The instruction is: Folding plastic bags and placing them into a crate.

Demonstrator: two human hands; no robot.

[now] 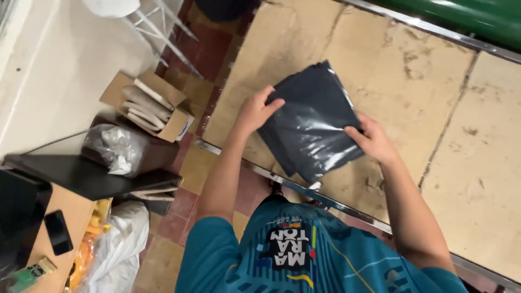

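Here the left hand [255, 111] and right hand [374, 140] pinch with closed fingers the glossy black plastic bags [312, 122], lying on the cardboard-covered table [423, 97]. The slippery stack may slide toward the metal edge [287, 182].

Warm, even indoor light, white glare on the black plastic bag [315, 122], soft motion blur, edges toward 7 o'clock dimmer

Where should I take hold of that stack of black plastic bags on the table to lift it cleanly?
Probably by its two opposite edges, as now: the left hand on the near-left edge, the right hand on the right edge. The stack of black bags lies flat and glossy on the cardboard-covered table, so fingers likely need to slip under from the sides, thumbs pinching on top.
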